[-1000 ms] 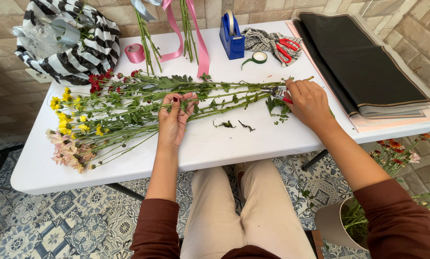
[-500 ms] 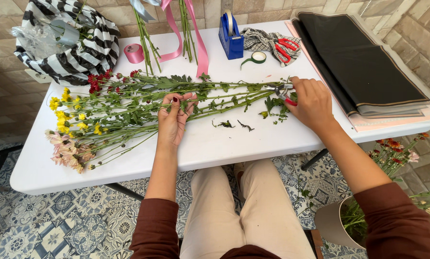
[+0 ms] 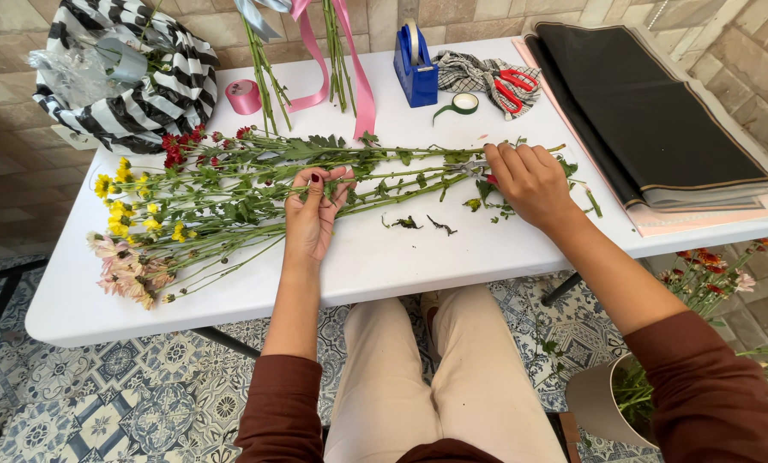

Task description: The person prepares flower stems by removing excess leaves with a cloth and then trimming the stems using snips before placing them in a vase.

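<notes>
Trimming step: left hand [image 3: 313,210] is clamping the flower stems [image 3: 384,171] mid-length; right hand [image 3: 530,182] is closing around their right ends. Next move likely calls for steady alignment.

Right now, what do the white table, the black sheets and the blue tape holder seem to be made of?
White table: probably moulded plastic, matte, with rounded edges. Black sheets: thin wrapping paper or film, slightly glossy and stacked flat; which one is unclear. Blue tape holder: hard, shiny plastic, it seems. The left hand rests on the green flower stems.
</notes>
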